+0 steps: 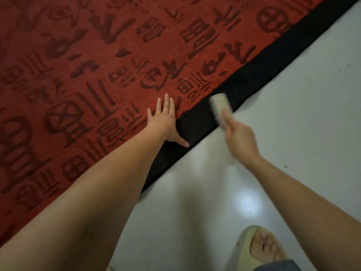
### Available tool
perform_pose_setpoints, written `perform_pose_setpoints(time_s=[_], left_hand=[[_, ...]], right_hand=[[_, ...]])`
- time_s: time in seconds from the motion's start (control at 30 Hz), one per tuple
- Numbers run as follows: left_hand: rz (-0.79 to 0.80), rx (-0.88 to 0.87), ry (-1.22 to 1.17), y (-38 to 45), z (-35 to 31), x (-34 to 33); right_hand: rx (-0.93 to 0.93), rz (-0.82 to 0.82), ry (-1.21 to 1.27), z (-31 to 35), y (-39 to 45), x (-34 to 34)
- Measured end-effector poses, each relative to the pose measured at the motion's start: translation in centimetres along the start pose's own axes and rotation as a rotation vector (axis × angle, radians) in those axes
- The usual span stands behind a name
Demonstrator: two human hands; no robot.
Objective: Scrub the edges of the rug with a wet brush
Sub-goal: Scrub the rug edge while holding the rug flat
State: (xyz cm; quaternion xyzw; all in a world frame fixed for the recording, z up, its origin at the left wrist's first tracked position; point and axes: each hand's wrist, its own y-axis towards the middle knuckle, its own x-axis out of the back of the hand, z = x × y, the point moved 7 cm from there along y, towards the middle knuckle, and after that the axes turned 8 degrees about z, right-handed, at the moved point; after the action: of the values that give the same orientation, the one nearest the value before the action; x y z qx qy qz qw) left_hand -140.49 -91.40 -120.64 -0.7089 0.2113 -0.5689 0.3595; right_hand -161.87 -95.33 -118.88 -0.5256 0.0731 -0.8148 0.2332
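Head | left hand (pixel 165 119) flat on rug (pixel 78 75) | right hand (pixel 240 137) grips blurred brush (pixel 219 106)

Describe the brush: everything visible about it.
The brush is small, oblong and pale cream, seemingly plastic, with a row of light bristles along its underside. It is motion-blurred, so finer detail cannot be made out. It lies across the black border of the red rug, near the grey floor. The right hand grips its near end; the far end sticks out free.
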Motion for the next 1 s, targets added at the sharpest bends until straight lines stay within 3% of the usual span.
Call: perform_pose_setpoints(time_s=[0.07, 0.13, 0.23, 0.3, 0.37, 0.47, 0.53, 0.6, 0.73, 0.87, 1.0], left_hand=[[0.015, 0.0, -0.004, -0.1, -0.2, 0.0], [0.026, 0.008, -0.005, 0.0, -0.2, -0.1], [0.034, 0.018, 0.0, 0.4, -0.3, -0.1], [0.047, 0.03, 0.008, 0.8, -0.5, -0.5], [0.044, 0.026, 0.016, 0.8, -0.5, -0.5], [0.088, 0.021, 0.066, 0.2, -0.4, 0.6], [0.115, 0.022, 0.064, -0.1, -0.7, 2.0], [0.114, -0.001, -0.014, -0.4, -1.2, 3.4], [0.164, -0.124, -0.034, -4.6, -4.0, 5.7], [0.286, -0.191, 0.083, -11.2, -7.2, 8.5], [0.335, -0.16, 0.102, -17.5, -11.9, 15.1]], right_hand=[[-0.171, -0.089, 0.088, -2.5, 0.6, 2.5], [-0.115, -0.168, 0.152, -0.5, 0.4, 3.0], [0.198, 0.021, 0.126, 4.8, 0.9, -0.9], [0.241, 0.13, 0.024, 4.0, 1.5, -2.0], [0.087, 0.021, -0.005, -0.4, 2.3, 0.7], [-0.271, -0.188, 0.252, -6.9, -0.3, 6.4], [-0.258, -0.239, 0.356, -5.9, -2.1, 8.3], [-0.185, -0.205, 0.373, -3.1, -3.2, 8.8], [-0.334, -0.048, 0.436, -0.4, -6.0, 10.3], [-0.356, 0.255, 0.379, 0.7, -12.5, 13.6], [-0.423, 0.375, 0.404, 0.2, -17.8, 22.0]])
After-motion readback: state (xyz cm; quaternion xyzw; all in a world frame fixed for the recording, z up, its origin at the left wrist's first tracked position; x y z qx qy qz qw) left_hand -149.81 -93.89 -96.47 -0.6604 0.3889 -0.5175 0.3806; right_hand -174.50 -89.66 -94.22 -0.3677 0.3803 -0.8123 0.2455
